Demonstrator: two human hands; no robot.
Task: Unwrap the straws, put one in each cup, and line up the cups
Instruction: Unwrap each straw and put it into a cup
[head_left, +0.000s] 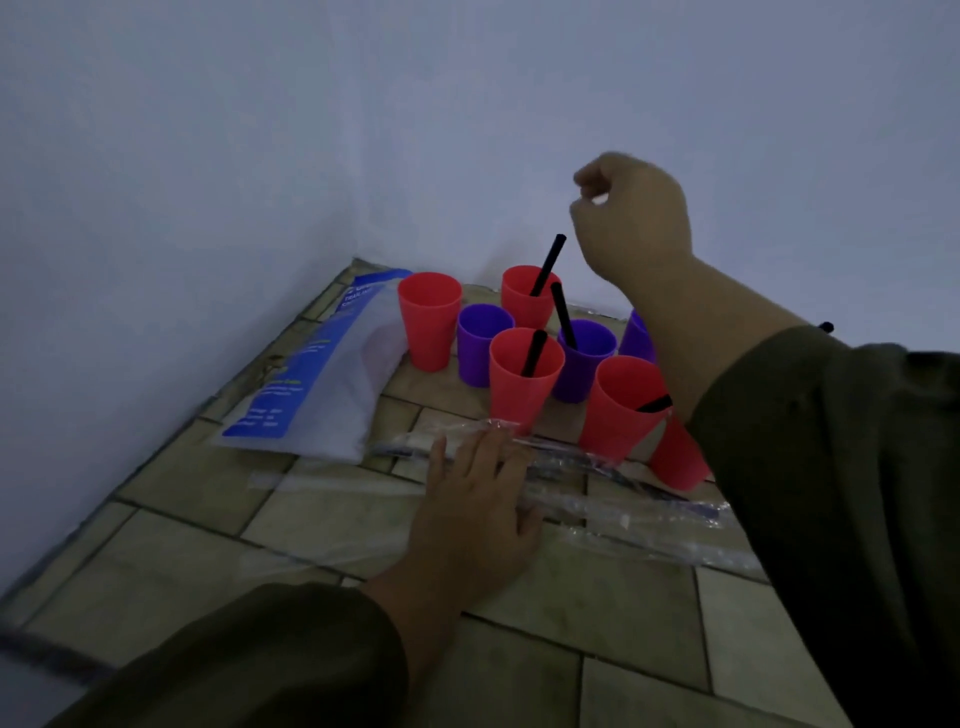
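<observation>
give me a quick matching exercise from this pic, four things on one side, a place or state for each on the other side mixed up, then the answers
Things:
1. far-left red cup
2. middle purple cup
3. left hand
4. blue and white bag

Place or state:
a. lies flat, furthest left
b. has a black straw standing in it
c. rests on the clear wrappers
d. no straw showing in it

Pairs: 1-d, 2-b, 3-c, 4-a
</observation>
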